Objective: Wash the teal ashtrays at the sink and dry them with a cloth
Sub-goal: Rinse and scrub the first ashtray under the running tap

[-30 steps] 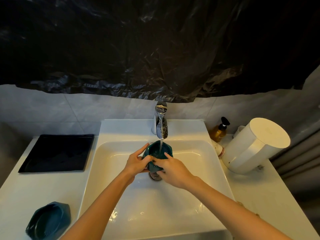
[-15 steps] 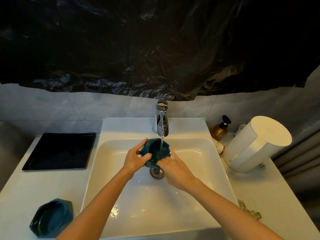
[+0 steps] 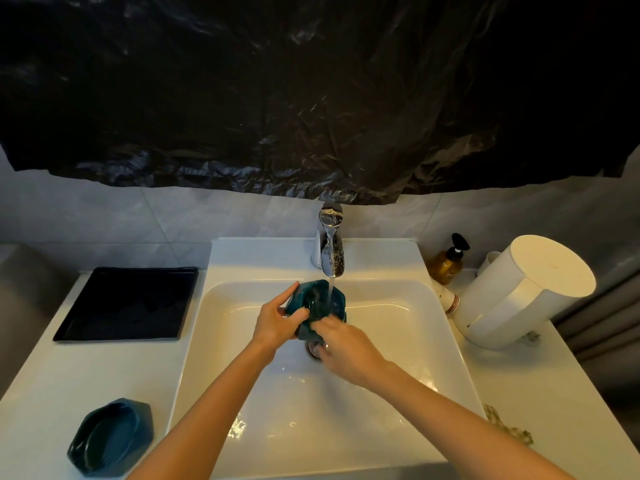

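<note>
A teal ashtray (image 3: 313, 299) is held tilted under the running faucet (image 3: 331, 251), over the white sink (image 3: 391, 341). Water falls into its bowl. My left hand (image 3: 275, 322) grips its left rim, thumb on the near edge and fingers behind. My right hand (image 3: 341, 344) grips the ashtray's lower right side, fingers curled onto it. A second teal ashtray (image 3: 110, 438) lies on the counter at the front left, away from both hands.
A black tray (image 3: 126, 304) lies on the counter left of the sink. At the right stand an amber pump bottle (image 3: 448, 263), a small tube (image 3: 446, 299) and a large white canister (image 3: 523, 292). A patterned cloth (image 3: 505, 427) lies at the front right.
The ashtray has been turned and tilted under the water stream. My right hand's fingers have shifted along its lower edge. The view has moved slightly closer.
</note>
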